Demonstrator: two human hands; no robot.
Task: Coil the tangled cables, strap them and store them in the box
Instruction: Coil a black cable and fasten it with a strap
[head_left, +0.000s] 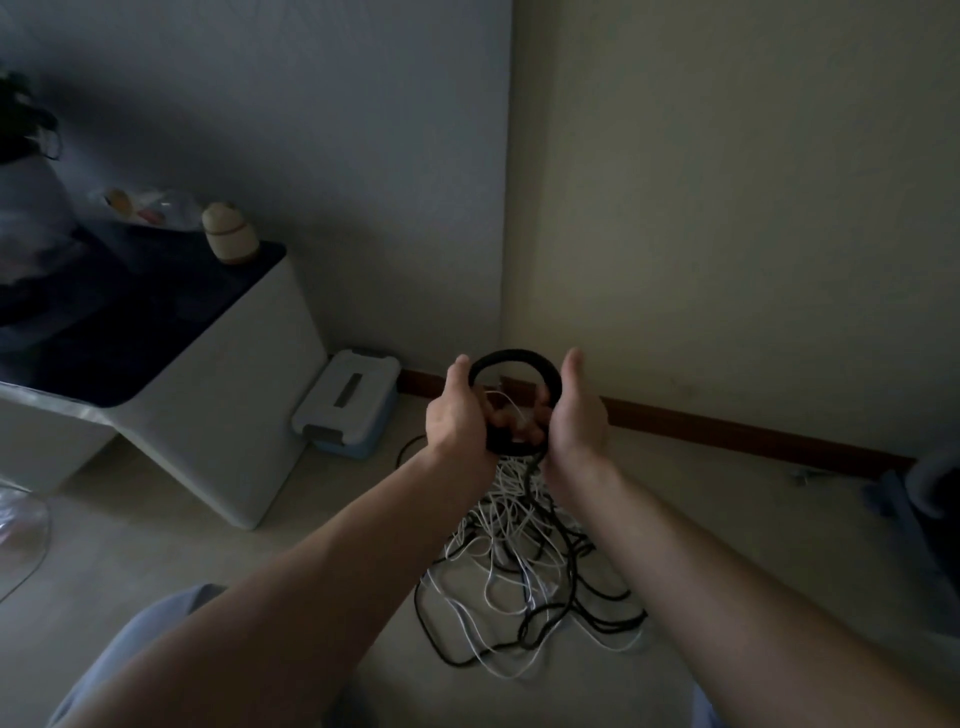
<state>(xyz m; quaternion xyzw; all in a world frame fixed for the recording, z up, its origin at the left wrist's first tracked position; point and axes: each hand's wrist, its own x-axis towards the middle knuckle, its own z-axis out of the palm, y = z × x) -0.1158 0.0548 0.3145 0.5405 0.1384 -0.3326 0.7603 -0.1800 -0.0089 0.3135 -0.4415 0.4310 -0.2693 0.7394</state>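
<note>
Reading as a room in a home, dimly lit. Noting plain painted walls (727, 208) meeting in a far corner, a brown wooden skirting board (727, 428) running along the right wall, and a pale bare floor (208, 519). Seeing at left a low white cabinet (223, 415) with a dark top, carrying a potted plant (21, 119), a clear bag (150, 208) and a small cream jar (230, 234). Finding a lidded plastic storage box (348, 400) sitting on the floor just beside the cabinet, by the far wall. Logging cables (519, 571) lying tangled on the floor.
</note>
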